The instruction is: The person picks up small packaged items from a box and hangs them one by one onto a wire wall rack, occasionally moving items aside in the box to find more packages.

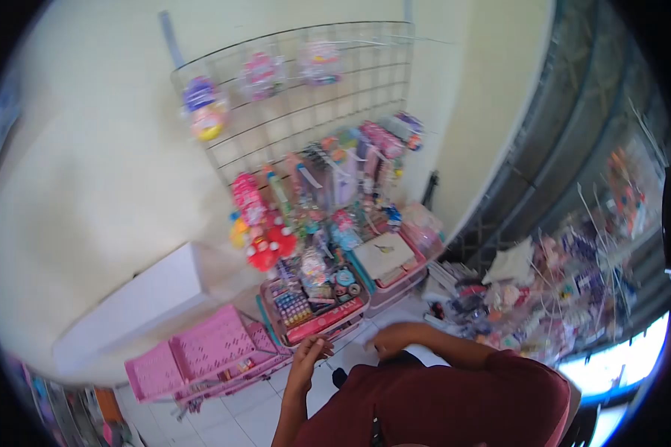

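Observation:
My left hand (312, 350) is raised in front of the pink-rimmed bin (324, 325), its fingers curled together. Anything between them is too small to make out. To its right, my right hand (390, 340) hangs over the tiled floor, bent at the wrist, with its fingertips blurred. A gap separates the two hands. In the bin lie small packaged goods, among them a sheet of colourful beads or dots (291, 306) and round items (345, 278).
A wire grid (313, 104) on the wall carries bagged trinkets and red plush-like items (265, 249). Left stand pink baskets (209, 346) and a white box (142, 305). A lidded bin (384, 261) is on the right, beside heaped plastic-wrapped goods (544, 290) and a dark shutter (529, 164).

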A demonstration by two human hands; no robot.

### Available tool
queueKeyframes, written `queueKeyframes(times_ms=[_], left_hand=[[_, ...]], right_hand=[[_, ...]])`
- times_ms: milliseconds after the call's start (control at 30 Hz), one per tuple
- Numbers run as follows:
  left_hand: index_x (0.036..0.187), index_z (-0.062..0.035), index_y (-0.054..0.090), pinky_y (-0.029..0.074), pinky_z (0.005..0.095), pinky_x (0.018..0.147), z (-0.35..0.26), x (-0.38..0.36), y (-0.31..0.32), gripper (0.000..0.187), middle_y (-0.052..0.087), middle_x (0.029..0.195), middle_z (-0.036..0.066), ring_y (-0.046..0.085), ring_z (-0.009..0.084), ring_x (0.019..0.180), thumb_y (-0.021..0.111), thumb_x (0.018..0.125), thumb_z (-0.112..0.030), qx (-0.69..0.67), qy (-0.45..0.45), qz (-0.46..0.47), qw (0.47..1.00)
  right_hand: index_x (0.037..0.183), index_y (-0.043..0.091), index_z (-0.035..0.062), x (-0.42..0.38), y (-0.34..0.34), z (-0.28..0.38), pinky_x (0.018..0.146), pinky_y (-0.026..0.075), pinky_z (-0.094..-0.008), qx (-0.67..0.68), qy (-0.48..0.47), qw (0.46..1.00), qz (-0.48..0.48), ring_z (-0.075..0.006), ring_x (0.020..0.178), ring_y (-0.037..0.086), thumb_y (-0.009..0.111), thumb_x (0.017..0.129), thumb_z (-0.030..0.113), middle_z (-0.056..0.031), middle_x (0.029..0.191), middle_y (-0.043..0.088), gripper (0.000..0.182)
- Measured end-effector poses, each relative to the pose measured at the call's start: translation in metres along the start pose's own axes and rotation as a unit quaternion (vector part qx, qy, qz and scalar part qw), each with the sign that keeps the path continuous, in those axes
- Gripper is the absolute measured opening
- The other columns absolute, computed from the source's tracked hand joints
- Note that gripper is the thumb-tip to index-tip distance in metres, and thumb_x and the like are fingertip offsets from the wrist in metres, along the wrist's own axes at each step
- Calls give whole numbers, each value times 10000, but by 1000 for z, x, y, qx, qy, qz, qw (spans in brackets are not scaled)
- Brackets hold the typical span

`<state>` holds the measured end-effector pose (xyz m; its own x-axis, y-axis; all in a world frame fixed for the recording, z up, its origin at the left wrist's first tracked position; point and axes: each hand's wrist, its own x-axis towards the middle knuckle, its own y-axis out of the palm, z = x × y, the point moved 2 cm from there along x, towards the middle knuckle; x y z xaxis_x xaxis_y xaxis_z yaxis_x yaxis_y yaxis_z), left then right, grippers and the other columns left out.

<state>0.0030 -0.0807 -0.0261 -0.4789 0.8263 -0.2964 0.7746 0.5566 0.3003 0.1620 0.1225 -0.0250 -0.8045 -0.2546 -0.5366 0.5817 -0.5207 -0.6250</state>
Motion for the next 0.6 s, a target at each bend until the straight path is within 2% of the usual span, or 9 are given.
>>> queueKeyframes(times_ms=[67,100,167,233,333,367,467,567,600], left_hand=[[1218,-31,580,465,306,850,6,14,17,334,662,1023,72,624,172,941,550,1007,-288,73,-57,122,988],[1218,-31,580,465,306,850,12,25,23,334,662,1023,72,624,172,941,550,1007,-288,87,-74,156,981],[1233,-21,571,461,319,868,24,41,51,351,660,1043,88,622,178,951,537,1014,-293,160,-98,302,935],[1237,-6,568,472,324,877,26,50,82,353,656,1059,101,625,180,972,541,1015,-279,187,-127,398,889],[1234,8,568,490,302,882,32,57,146,336,654,1064,107,634,179,993,569,1001,-235,261,-102,479,832],[1234,8,568,490,302,882,34,54,169,336,654,1064,107,634,179,993,569,1001,-235,278,-117,531,792],[1261,6,560,484,298,884,37,39,237,342,664,1069,115,634,181,994,565,994,-208,346,-107,544,757],[1281,8,554,486,306,880,57,-2,294,369,669,1067,121,634,189,1005,580,986,-211,396,-116,596,689],[1295,4,549,494,321,870,78,-9,309,406,667,1093,128,634,198,1015,611,969,-229,402,-113,635,650]], right_hand=[[1196,619,86,-20,44,23,875,504,-490,31,93,991,90,-372,1044,645,571,917,293,-201,1130,667,351],[1196,619,86,-17,72,17,875,504,-490,63,112,989,71,-372,1044,645,571,917,293,-201,1130,667,351],[1166,616,79,-13,126,-4,864,506,-502,54,94,992,-71,-381,1038,644,593,899,337,-204,1093,669,372],[1172,591,69,-43,113,18,859,504,-508,86,157,974,-142,-391,1031,639,609,878,367,-195,1076,665,419],[1230,562,72,-82,138,13,885,490,-523,130,227,924,-278,-396,1059,625,622,875,380,-195,1127,649,474],[1292,532,89,-97,150,9,881,492,-503,137,243,909,-309,-384,1067,623,615,896,380,-176,1141,642,499],[1306,542,68,-163,178,17,884,493,-488,229,278,851,-382,-397,1054,622,624,905,426,-206,1143,658,544],[1269,580,5,-252,221,33,890,499,-412,364,209,783,-458,-330,1035,645,623,937,432,-214,1116,667,542],[1240,591,-25,-290,243,38,761,537,-354,362,166,758,-517,-213,921,672,635,938,358,-148,1067,680,490]])
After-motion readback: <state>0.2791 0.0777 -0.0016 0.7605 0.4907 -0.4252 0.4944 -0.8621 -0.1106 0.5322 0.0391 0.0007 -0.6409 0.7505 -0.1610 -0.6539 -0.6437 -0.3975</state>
